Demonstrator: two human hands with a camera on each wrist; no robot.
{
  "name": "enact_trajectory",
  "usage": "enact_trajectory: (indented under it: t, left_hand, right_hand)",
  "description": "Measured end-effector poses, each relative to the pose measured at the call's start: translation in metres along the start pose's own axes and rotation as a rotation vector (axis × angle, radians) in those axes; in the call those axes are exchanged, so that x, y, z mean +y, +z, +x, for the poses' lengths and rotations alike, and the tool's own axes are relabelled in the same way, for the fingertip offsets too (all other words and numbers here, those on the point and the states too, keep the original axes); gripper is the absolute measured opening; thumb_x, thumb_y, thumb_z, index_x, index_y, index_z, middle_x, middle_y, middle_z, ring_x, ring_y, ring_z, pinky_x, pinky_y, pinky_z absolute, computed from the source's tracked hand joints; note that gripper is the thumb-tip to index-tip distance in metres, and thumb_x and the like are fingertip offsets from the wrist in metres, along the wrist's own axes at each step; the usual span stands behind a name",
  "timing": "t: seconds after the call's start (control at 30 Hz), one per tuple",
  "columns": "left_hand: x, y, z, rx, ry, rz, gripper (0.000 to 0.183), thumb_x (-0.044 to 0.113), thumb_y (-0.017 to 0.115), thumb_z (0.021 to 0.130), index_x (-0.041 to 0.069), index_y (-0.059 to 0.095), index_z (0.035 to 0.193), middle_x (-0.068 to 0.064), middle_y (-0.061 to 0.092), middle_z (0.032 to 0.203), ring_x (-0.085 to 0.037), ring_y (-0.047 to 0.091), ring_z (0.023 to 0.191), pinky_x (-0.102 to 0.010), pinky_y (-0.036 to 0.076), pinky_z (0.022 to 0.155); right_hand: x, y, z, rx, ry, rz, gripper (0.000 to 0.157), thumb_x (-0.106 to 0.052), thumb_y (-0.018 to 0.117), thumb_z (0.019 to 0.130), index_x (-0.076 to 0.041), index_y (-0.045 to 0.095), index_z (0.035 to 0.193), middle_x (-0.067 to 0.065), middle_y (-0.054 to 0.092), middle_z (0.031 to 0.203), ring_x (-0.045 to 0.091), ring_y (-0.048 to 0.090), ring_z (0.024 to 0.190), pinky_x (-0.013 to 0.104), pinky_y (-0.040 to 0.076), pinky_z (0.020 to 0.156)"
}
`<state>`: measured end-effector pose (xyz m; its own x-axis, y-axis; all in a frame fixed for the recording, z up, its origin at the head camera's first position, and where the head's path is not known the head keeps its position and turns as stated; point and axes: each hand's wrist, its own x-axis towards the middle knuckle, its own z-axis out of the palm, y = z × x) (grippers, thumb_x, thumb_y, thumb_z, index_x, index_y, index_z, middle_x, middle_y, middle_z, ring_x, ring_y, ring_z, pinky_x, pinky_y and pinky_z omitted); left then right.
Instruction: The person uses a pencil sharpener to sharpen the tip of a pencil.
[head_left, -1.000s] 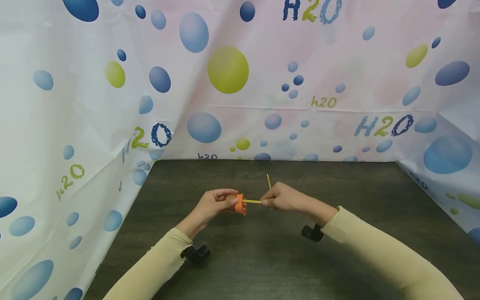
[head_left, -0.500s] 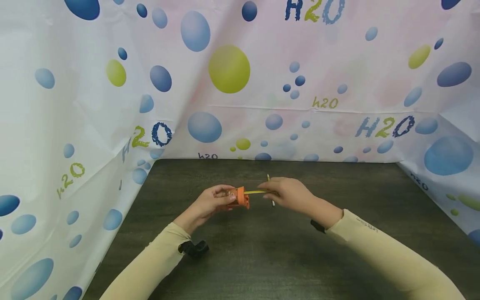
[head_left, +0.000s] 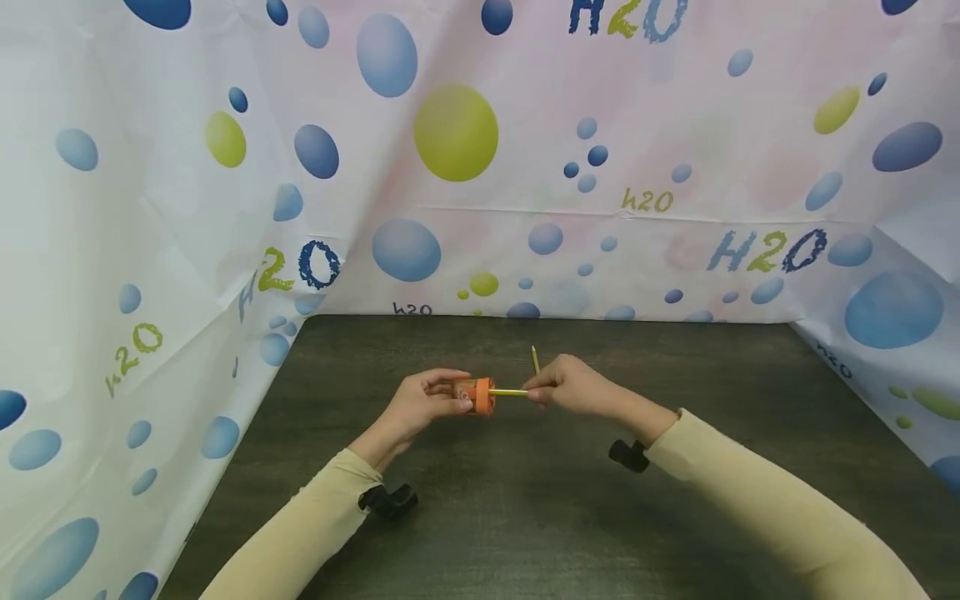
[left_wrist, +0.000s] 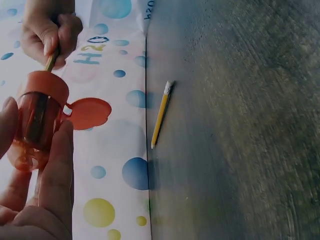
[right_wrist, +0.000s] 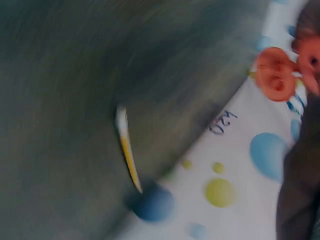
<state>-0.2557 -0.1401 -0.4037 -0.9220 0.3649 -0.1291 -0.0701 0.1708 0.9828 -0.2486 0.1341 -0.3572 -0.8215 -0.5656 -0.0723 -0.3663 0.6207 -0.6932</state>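
My left hand (head_left: 412, 410) grips an orange pencil sharpener (head_left: 484, 397) with a see-through shavings container, lying sideways above the table. A yellow pencil (head_left: 510, 392) runs from the sharpener's end to my right hand (head_left: 576, 387), whose thumb and fingers pinch it. Its tip is hidden inside the sharpener. In the left wrist view the sharpener's round flap lid (left_wrist: 90, 113) hangs open at the side, and shavings or a dark blade part show through the body. The right wrist view catches this lid (right_wrist: 276, 74) at its edge, partly behind a dark sleeve or hand.
A second yellow pencil (left_wrist: 161, 115) with a white end lies on the dark table (head_left: 480, 517) behind my right hand. A white backdrop (head_left: 525, 167) with coloured bubbles rises at the table's far edge and along its sides. Black wrist cameras (head_left: 388, 502) hang under both sleeves.
My right hand turned over the pencil at mid-interval and has turned back since. The sharpener sits slightly higher than a second ago and has rolled in my left hand.
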Motion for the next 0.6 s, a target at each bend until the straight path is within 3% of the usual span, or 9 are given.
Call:
enact_trajectory:
  t: [0.1,0.13,0.2,0.27,0.37,0.47,0.53,0.6]
  left_hand:
    - [0.001,0.002,0.001,0.003,0.006,0.058,0.051,0.014,0.077,0.092,0.003,0.062,0.139,-0.021,0.064,0.138,-0.026,0.065,0.122,-0.044,0.058,0.103]
    - [0.002,0.002,0.002,0.012,0.001,0.06,0.049,0.015,0.077,0.092,0.004,0.063,0.138,-0.021,0.064,0.138,-0.027,0.065,0.123,-0.044,0.058,0.102]
    - [0.002,0.002,0.003,0.016,-0.013,0.049,0.049,0.015,0.076,0.093,0.003,0.063,0.138,-0.022,0.064,0.138,-0.025,0.067,0.12,-0.046,0.058,0.103]
    - [0.003,0.001,0.004,0.018,-0.035,0.012,0.049,0.015,0.075,0.094,0.002,0.061,0.139,-0.023,0.064,0.139,-0.02,0.069,0.114,-0.047,0.058,0.104]
    - [0.002,-0.002,0.005,0.006,-0.064,-0.052,0.051,0.014,0.072,0.097,0.001,0.056,0.144,-0.024,0.061,0.142,-0.013,0.072,0.104,-0.048,0.055,0.107]
    - [0.0,-0.005,0.006,0.004,-0.083,-0.093,0.052,0.014,0.069,0.099,0.0,0.054,0.146,-0.023,0.06,0.143,-0.007,0.072,0.097,-0.046,0.055,0.108]
    - [0.0,-0.007,0.006,-0.003,-0.087,-0.108,0.052,0.016,0.068,0.1,0.0,0.053,0.147,-0.023,0.059,0.144,-0.006,0.072,0.095,-0.043,0.056,0.107]
    - [0.001,-0.008,0.007,-0.013,-0.091,-0.123,0.053,0.017,0.067,0.1,0.0,0.052,0.148,-0.023,0.059,0.144,-0.005,0.072,0.094,-0.038,0.058,0.104]
  right_hand:
    - [0.006,-0.009,0.005,-0.153,0.192,0.249,0.029,-0.01,0.054,0.106,0.009,0.072,0.117,-0.004,0.062,0.067,0.004,0.035,0.051,0.022,0.031,0.052]
    - [0.007,-0.011,0.007,-0.177,0.22,0.28,0.03,-0.011,0.053,0.106,0.009,0.071,0.119,-0.005,0.061,0.067,0.006,0.033,0.05,0.023,0.029,0.051]
    - [0.009,-0.012,0.009,-0.178,0.169,0.218,0.03,-0.011,0.052,0.107,0.009,0.071,0.12,0.003,0.065,0.07,0.005,0.042,0.052,0.022,0.035,0.052]
    - [0.007,-0.009,0.008,-0.109,0.046,0.035,0.029,-0.013,0.055,0.106,0.006,0.072,0.121,0.009,0.072,0.079,0.007,0.051,0.056,0.022,0.041,0.054]
    - [0.002,-0.002,0.004,0.094,-0.161,-0.343,0.03,-0.018,0.064,0.101,0.0,0.072,0.124,0.013,0.076,0.095,0.013,0.066,0.07,0.024,0.05,0.059]
    - [0.003,0.006,0.001,0.331,-0.387,-0.686,0.038,-0.022,0.077,0.092,-0.004,0.071,0.125,0.009,0.074,0.103,0.019,0.069,0.082,0.03,0.056,0.066]
    - [0.008,0.011,0.002,0.475,-0.531,-0.863,0.044,-0.022,0.084,0.085,-0.006,0.071,0.124,0.007,0.073,0.104,0.022,0.07,0.092,0.034,0.058,0.073]
    - [0.015,0.014,0.003,0.581,-0.65,-0.995,0.05,-0.016,0.089,0.078,-0.007,0.069,0.124,0.007,0.071,0.104,0.022,0.068,0.091,0.036,0.059,0.077]
